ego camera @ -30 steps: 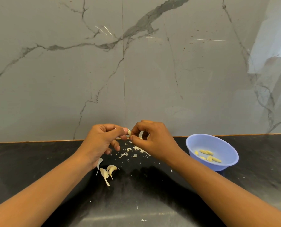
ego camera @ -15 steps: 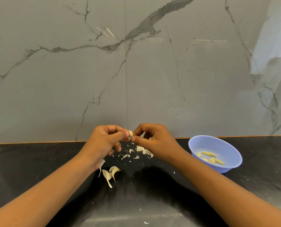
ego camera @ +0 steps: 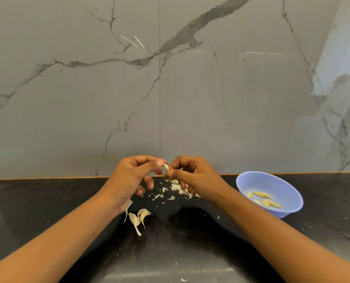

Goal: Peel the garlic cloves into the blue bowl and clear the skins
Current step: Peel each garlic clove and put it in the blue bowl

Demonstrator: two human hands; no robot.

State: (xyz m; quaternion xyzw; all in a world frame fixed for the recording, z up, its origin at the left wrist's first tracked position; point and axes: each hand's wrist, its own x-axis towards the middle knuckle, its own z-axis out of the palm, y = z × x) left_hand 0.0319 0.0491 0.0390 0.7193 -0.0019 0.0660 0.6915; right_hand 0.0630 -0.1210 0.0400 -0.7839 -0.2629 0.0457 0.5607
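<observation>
A small pale garlic clove [ego camera: 166, 166] is held above the black counter [ego camera: 47, 201], between my two hands. My left hand [ego camera: 133, 178] pinches it with thumb and forefinger from the left. My right hand [ego camera: 192, 176] pinches its right side with curled fingertips. Under the hands lies a scatter of white garlic skins [ego camera: 174, 190]. Three unpeeled cloves [ego camera: 139, 218] lie on the counter by my left wrist. The blue bowl [ego camera: 272, 180] stands to the right and holds several peeled yellow cloves [ego camera: 264, 200].
A grey marble wall [ego camera: 170, 88] rises straight behind the counter's back edge. Small skin flakes lie near the front, one of them a skin flake [ego camera: 183, 280] at the bottom edge. Dark counter stretches left and right of the hands.
Both hands stay together on the clove with small finger shifts; the clove has turned a little between the fingertips. The bowl and loose cloves lie where they were.
</observation>
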